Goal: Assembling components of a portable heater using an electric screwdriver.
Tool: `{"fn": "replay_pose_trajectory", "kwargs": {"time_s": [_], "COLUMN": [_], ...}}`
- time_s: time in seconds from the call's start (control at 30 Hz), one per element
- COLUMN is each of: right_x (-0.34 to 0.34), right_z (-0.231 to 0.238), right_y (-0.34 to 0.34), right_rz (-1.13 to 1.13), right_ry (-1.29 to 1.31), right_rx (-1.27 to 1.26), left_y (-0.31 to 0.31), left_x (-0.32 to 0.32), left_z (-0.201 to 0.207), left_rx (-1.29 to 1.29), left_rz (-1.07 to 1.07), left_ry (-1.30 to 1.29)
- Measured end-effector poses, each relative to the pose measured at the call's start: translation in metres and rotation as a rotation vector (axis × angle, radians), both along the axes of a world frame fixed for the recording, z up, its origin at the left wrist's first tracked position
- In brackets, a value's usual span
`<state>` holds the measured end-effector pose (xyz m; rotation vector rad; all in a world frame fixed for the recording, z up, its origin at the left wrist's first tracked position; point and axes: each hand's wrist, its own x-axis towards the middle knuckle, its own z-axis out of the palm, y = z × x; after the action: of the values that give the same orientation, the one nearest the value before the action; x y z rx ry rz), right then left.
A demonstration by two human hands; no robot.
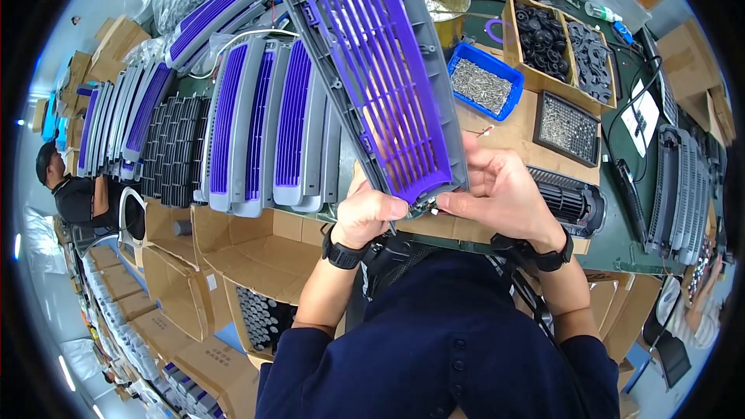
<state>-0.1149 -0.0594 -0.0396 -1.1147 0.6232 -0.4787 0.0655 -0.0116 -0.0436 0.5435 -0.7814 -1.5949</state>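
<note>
A long grey plastic housing with a purple slatted grille (392,85) stands tilted in front of me, its top running out past the upper edge of the view. At its lower left corner, my left hand (365,213) is closed, the thumb pressed on the end of the purple frame. My right hand (508,194) closes on the lower right corner, thumb at the bottom edge and fingers along the grey side. Small parts show at the bottom end between my thumbs, too small to name. Near my right wrist, a black fan roller in a grey housing (566,200) lies on the bench.
Beyond my right hand are a blue tray of screws (485,84), a dark tray of small metal parts (570,126) and a wooden box of black parts (543,46). Purple-grey housings (240,124) stand at left. Cardboard boxes (248,244) sit below the bench edge. A co-worker (77,194) is far left.
</note>
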Motion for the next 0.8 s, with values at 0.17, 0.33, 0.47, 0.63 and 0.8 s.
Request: {"fn": "replay_pose_trajectory", "kwargs": {"time_s": [0.17,0.33,0.47,0.63,0.8], "right_x": [0.006,-0.006,-0.008,-0.003,-0.004], "right_z": [0.000,-0.012,-0.026,-0.015,-0.023], "right_y": [0.012,0.012,0.016,0.022,0.021], "right_rz": [-0.082,0.039,-0.049,-0.106,-0.136], "right_ry": [-0.070,-0.003,-0.122,-0.160,-0.090], "right_rx": [-0.034,-0.090,-0.133,-0.103,-0.323], "left_y": [-0.002,-0.003,-0.008,-0.006,-0.007], "left_x": [-0.003,-0.005,-0.009,-0.007,-0.008], "left_z": [-0.006,-0.012,-0.020,-0.022,-0.026], "left_rx": [-0.006,0.003,-0.009,-0.005,-0.042], "left_rz": [0.092,0.237,0.291,0.327,0.342], "left_ry": [0.083,0.218,0.257,0.255,0.197]}}
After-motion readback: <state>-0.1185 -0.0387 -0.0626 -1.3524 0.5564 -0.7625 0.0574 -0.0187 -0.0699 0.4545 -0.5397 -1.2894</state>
